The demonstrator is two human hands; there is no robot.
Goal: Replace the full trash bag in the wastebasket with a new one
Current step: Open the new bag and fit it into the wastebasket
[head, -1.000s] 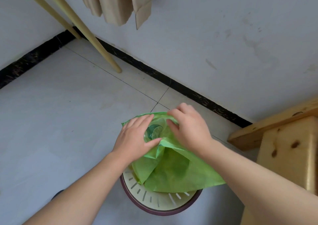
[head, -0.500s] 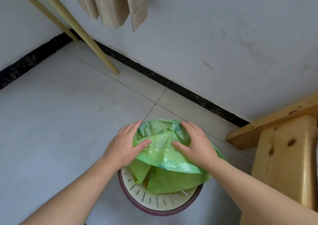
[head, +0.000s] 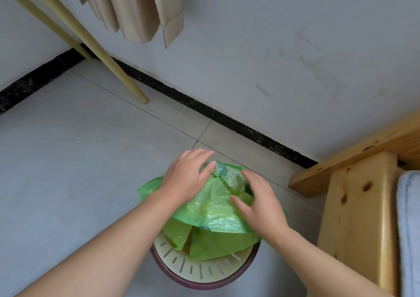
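Low in the middle of the frame, a round cream plastic wastebasket with a dark red rim [head: 200, 274] is standing on the pale grey tiled floor [head: 68, 160], and a thin, crinkled green plastic trash bag [head: 211, 208] is bulging up out of its mouth. The person's left hand [head: 186, 178] is lying over the bag's upper left side, its fingers [head: 202, 154] close together and gently bent over the far edge of the plastic, the thumb resting on top. The right hand [head: 261, 206] is pressing on the bag's right side, its fingers [head: 252, 178] slightly spread and nearly straight, the thumb stretching toward the middle of the bag. Between the two hands, a crumpled, lighter patch of the bag is showing. At the right edge of the frame, a knotty light wooden bed frame [head: 356, 217] is standing close to the basket. In the upper left of the frame, two pale wooden poles [head: 95, 47] are leaning against the grey wall, and beige cloth [head: 136, 8] is hanging just to their right.
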